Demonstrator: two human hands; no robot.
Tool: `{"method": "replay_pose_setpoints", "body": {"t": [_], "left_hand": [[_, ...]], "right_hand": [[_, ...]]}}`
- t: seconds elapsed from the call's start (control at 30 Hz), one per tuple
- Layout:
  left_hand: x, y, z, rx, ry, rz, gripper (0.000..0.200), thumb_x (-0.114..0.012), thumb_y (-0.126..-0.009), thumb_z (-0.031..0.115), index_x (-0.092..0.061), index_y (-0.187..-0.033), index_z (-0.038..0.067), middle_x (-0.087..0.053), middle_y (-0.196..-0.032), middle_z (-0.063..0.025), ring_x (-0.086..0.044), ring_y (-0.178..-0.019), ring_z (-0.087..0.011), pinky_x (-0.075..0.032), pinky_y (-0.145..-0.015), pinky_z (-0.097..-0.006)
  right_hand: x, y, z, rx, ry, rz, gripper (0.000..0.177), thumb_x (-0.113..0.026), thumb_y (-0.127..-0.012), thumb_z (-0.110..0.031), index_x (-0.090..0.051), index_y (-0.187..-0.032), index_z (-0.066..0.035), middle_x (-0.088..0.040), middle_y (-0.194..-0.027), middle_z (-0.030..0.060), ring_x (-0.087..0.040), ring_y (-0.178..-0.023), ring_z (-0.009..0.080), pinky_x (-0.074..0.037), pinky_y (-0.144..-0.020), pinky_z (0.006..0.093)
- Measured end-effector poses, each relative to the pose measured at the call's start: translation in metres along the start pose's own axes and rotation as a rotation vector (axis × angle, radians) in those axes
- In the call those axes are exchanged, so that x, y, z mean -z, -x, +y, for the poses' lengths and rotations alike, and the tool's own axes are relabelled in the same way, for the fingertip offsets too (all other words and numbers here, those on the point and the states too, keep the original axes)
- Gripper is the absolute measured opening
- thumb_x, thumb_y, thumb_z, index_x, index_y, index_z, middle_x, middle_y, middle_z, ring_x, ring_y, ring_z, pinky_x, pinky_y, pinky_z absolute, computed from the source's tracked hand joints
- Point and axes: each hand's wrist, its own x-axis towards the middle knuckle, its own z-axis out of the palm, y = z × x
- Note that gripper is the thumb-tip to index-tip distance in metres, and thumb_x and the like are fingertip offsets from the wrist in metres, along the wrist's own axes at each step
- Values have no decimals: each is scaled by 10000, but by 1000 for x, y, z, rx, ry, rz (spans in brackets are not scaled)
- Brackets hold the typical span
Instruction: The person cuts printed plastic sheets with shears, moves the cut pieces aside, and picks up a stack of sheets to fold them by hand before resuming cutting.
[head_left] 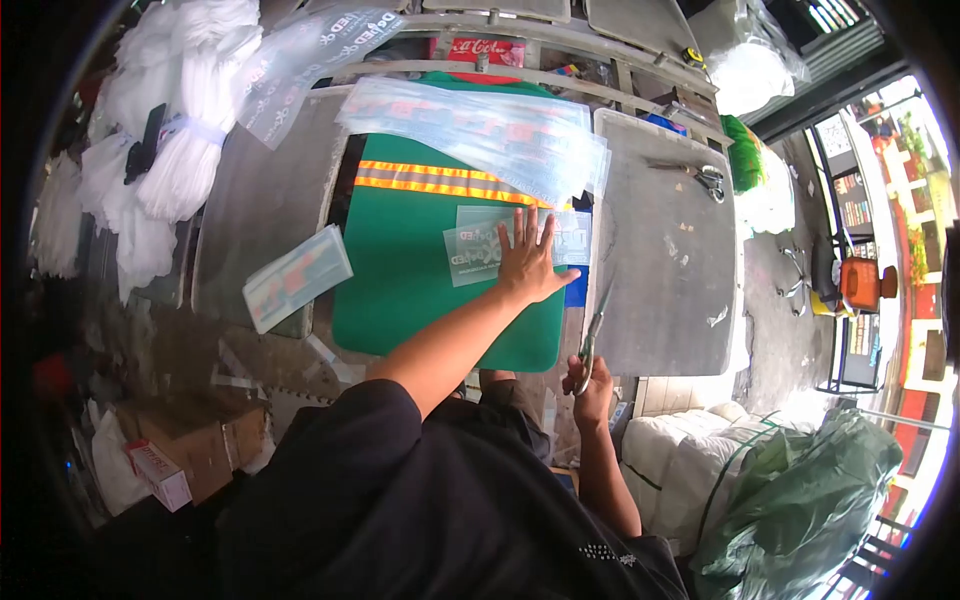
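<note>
My left hand (525,262) lies flat with its fingers spread, pressing on a clear printed plastic sheet (472,252). This sheet rests on a green board (440,310), partly under my fingers. At the board's lower right corner, my right hand (592,386) is closed round the handles of a pair of scissors (596,330), blades pointing away from me. An orange and silver reflective strip (425,179) crosses the board. Beyond it a pile of printed plastic sheets (500,130) is spread out. A smaller stack of printed sheets (297,278) sits left of the board.
Grey tabletops (660,270) flank the green board. A second pair of scissors (709,180) lies on the right one. White plastic bundles (190,130) hang at the left. A cardboard box (200,440) stands lower left, and a green sack (800,500) lower right.
</note>
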Motion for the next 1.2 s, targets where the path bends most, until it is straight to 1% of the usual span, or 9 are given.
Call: {"method": "replay_pose_setpoints", "body": {"t": [0.33,0.5,0.6,0.63,0.8,0.87,0.93,1.03,1.2], "left_hand": [[73,121,-69,-101,-70,-298,1138,-666,-636,725,-219,-1506,143,-107,-1545,-261,-113,-1415,-472,-158,-1090,-649],[109,196,-100,-264,-253,-462,910,-714,-754,418,-258,-1492,144,-185,-1548,-204,-148,-1429,-427,-159,-1111,-624],[83,237,-132,-273,-284,-252,723,-615,-841,183,-280,-1480,151,-319,-1498,-176,-268,-1404,-364,-201,-1124,-562],[115,234,-125,-168,35,-96,572,-528,-844,55,-439,-1401,150,-538,-1302,-184,-513,-1220,-326,-379,-1033,-475],[244,211,-158,547,213,-199,383,-511,-829,-2,-661,-1161,116,-659,-947,-194,-658,-831,-342,-519,-743,-453],[269,213,-198,367,118,221,427,-502,-819,-47,-640,-1194,104,-646,-1061,-205,-645,-950,-344,-512,-812,-445],[303,209,-221,553,109,333,459,-481,-807,-85,-634,-1199,99,-616,-1186,-199,-596,-1098,-349,-475,-922,-419],[315,206,-250,336,-215,591,451,-487,-814,-71,-620,-1215,87,-558,-1310,-175,-496,-1249,-350,-398,-1028,-407],[201,236,-320,305,-338,305,514,-550,-859,87,-488,-1369,113,-435,-1439,-161,-374,-1345,-372,-282,-1078,-554]], "right_hand": [[-23,16,22,27,-24,-61,238,-676,-889,-246,-513,-817,-88,-472,-597,-15,-473,-494,94,-392,-456,250],[-51,23,18,82,11,-193,249,-707,-876,-225,-500,-826,-97,-478,-613,-29,-478,-504,80,-387,-464,241],[-71,26,16,99,32,-230,224,-700,-882,-212,-515,-832,-94,-511,-631,-23,-476,-507,73,-389,-473,235],[-79,29,14,97,77,-228,227,-688,-887,-227,-521,-835,-83,-501,-625,-13,-486,-510,85,-396,-477,243],[-98,27,21,135,93,-296,238,-686,-883,-244,-527,-837,-74,-494,-623,-8,-499,-520,93,-405,-482,249],[-108,29,17,68,98,-306,247,-692,-879,-249,-524,-827,-76,-496,-624,-11,-502,-525,91,-409,-485,248],[-113,27,16,75,71,-312,245,-701,-882,-210,-513,-828,-62,-527,-623,-17,-527,-514,74,-405,-460,231],[-117,21,21,58,91,-274,257,-713,-872,-222,-516,-824,-65,-536,-608,-15,-528,-504,71,-404,-453,230],[-102,5,36,36,153,-248,286,-730,-854,-254,-540,-840,-42,-567,-629,-5,-550,-548,75,-418,-487,232]]}}
